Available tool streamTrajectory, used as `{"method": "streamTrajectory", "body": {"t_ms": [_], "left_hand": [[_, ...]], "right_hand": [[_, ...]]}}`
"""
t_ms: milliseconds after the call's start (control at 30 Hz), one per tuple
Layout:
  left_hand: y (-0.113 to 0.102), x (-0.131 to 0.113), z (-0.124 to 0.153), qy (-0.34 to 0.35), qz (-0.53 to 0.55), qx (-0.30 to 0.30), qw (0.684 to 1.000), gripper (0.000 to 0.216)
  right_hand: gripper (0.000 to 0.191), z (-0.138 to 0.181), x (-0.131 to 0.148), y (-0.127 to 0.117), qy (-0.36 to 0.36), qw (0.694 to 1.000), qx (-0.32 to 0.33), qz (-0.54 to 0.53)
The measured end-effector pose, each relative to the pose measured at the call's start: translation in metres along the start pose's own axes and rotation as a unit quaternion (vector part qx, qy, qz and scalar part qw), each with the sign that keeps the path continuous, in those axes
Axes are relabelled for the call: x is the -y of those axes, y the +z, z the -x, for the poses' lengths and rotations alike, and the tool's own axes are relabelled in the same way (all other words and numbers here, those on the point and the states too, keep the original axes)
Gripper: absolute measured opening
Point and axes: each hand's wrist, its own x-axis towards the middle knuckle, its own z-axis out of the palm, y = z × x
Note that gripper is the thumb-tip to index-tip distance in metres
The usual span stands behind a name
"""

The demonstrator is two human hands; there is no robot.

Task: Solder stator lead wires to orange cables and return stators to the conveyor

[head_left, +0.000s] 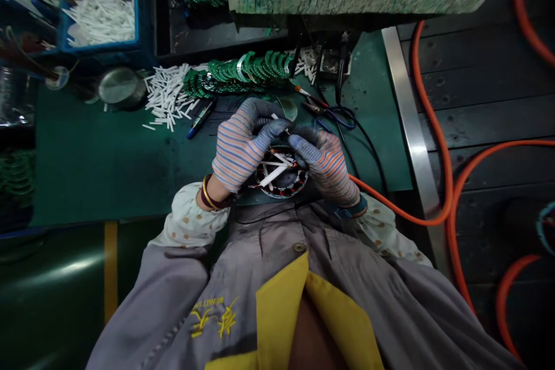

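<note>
My left hand (249,144), in a striped glove with grey fingertips, is closed in a pinch, and the end of a thin white tube (274,117) pokes out between its fingers. Close against those fingertips, my right hand (326,163) is also closed, in a matching glove. What its fingers grip is too small and dark to name. Just below both hands lies a ring-shaped wound coil, like a motor stator (287,192), with dark and reddish windings. Several white tubes (274,176) cross its middle. Part of the ring is hidden by my hands.
Loose white tubes (167,92) lie beside a row of green segmented parts (247,72). A blue marker (202,118), scissors (336,114), a round metal tin (121,88) and a soldering iron (341,66) are around. A blue bin (145,11) stands back left; an orange hose (427,98) runs right.
</note>
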Motion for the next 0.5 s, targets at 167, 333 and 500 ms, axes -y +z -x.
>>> {"method": "streamTrajectory", "body": {"t_ms": [167, 333, 500], "left_hand": [[-0.005, -0.003, -0.005, -0.021, 0.038, 0.039, 0.998, 0.056], [-0.005, -0.002, -0.009, -0.032, 0.041, 0.057, 0.997, 0.058], [-0.007, -0.002, -0.01, -0.015, 0.029, 0.056, 0.998, 0.058]], "right_hand": [[0.06, 0.001, -0.005, -0.003, 0.002, 1.0, -0.009, -0.001], [0.062, 0.002, -0.007, -0.008, 0.017, 1.0, 0.017, 0.002], [0.061, 0.005, -0.004, -0.011, 0.032, 0.999, 0.027, -0.019]]}}
